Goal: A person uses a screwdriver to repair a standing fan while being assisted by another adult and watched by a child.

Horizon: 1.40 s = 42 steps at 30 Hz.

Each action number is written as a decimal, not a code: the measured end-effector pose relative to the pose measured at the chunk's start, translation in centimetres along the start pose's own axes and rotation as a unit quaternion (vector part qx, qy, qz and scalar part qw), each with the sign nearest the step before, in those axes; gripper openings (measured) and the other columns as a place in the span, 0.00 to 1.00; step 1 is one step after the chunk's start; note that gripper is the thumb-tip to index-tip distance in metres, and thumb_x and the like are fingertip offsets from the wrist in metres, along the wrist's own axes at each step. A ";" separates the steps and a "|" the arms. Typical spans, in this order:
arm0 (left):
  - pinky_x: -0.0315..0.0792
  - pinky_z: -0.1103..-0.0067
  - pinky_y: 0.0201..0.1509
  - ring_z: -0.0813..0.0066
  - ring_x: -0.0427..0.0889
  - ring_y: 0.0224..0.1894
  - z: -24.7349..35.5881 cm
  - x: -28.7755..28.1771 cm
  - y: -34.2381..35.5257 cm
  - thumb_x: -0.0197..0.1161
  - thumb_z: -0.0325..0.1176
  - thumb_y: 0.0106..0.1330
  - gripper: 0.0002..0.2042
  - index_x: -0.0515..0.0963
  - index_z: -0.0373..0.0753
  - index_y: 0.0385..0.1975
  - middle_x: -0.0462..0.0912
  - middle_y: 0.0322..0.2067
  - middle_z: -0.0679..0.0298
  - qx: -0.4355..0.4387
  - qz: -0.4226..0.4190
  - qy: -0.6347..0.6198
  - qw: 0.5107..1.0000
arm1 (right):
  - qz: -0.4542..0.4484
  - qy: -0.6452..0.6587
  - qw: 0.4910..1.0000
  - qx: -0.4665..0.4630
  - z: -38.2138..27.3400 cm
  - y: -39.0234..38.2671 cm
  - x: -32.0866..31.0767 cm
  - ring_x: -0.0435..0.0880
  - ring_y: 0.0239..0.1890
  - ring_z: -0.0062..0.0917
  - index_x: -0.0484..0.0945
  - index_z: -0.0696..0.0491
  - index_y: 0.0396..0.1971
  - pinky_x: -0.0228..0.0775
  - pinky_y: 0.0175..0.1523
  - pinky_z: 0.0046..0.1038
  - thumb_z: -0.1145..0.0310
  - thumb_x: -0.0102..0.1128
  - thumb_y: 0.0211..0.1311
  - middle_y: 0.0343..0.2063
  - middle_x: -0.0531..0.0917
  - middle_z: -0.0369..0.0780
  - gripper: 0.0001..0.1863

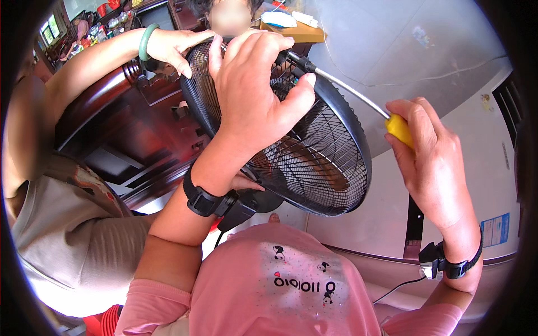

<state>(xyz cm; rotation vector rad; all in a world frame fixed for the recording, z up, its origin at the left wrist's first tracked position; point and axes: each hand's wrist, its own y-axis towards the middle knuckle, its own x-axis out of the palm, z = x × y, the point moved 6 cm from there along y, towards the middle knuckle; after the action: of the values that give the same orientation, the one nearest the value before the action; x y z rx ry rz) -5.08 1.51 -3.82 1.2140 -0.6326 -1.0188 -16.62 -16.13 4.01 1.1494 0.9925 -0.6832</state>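
Note:
A black electric fan [342, 140] is tilted in front of me, its wire guard and dark blades showing. My left hand [246, 89] is closed over the upper rim of the guard, thumb stretched toward a small black part [301, 61] at the edge. In my right hand [434, 151] is a screwdriver [400, 130], gripped by its yellow handle. Its metal shaft points up and left, and the far end meets that black part; the tip itself is hidden. Another person's hand [171, 47], with a green bangle on the wrist, holds the guard's left rim.
The other person stands close at my left, in a grey-brown top [84, 224]. Dark red carved wooden furniture [112, 134] is behind the fan. Someone else is at the far side, near a wooden box [308, 33]. A white cabinet-like surface [370, 224] lies at the right.

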 end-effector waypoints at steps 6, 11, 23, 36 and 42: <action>0.51 0.49 0.67 0.57 0.77 0.50 0.4 0.0 0.0 0.70 0.41 0.48 0.20 0.76 0.41 0.40 0.80 0.35 0.63 0.001 0.005 0.022 1.000 | -0.002 -0.251 0.966 -0.067 0.7 0.0 -0.2 0.82 0.29 0.30 0.73 0.51 0.61 0.76 0.34 0.31 0.73 0.70 0.55 0.31 0.80 0.39 0.31; 0.50 0.55 0.71 0.59 0.77 0.53 1.1 0.2 0.0 0.69 0.38 0.53 0.20 0.76 0.39 0.45 0.82 0.44 0.61 -0.001 -0.020 0.039 0.999 | 0.074 -0.213 0.968 -0.106 0.5 -0.9 -0.4 0.81 0.27 0.28 0.75 0.52 0.56 0.75 0.31 0.30 0.73 0.69 0.56 0.30 0.79 0.39 0.25; 0.51 0.48 0.68 0.56 0.77 0.50 2.3 0.0 0.1 0.70 0.40 0.48 0.20 0.75 0.42 0.40 0.79 0.37 0.63 0.014 0.025 0.026 0.999 | -0.238 0.519 0.768 0.289 2.5 -2.6 1.7 0.71 0.14 0.14 0.68 0.54 0.42 0.59 0.16 0.18 0.65 0.62 0.71 0.19 0.75 0.34 0.13; 0.54 0.58 0.68 0.58 0.77 0.52 1.9 -0.3 0.5 0.68 0.35 0.53 0.19 0.75 0.38 0.44 0.82 0.44 0.61 -0.004 -0.017 0.014 1.000 | 0.007 0.084 0.996 -0.018 1.1 -1.7 -1.0 0.81 0.26 0.29 0.76 0.56 0.49 0.75 0.33 0.25 0.79 0.68 0.56 0.34 0.81 0.41 0.20; 0.53 0.48 0.66 0.56 0.77 0.49 1.1 0.1 0.4 0.70 0.41 0.48 0.20 0.76 0.43 0.41 0.79 0.36 0.64 0.011 0.025 0.014 1.000 | 0.057 -0.226 0.970 -0.070 -0.4 -1.2 -1.2 0.81 0.26 0.33 0.77 0.52 0.58 0.76 0.32 0.31 0.74 0.71 0.53 0.32 0.80 0.42 0.29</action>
<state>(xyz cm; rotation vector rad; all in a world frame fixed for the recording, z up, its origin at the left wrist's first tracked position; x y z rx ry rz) -5.85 0.93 -3.20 1.2240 -0.6512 -0.9527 -18.30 -16.19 4.56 0.8666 0.5728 -0.7284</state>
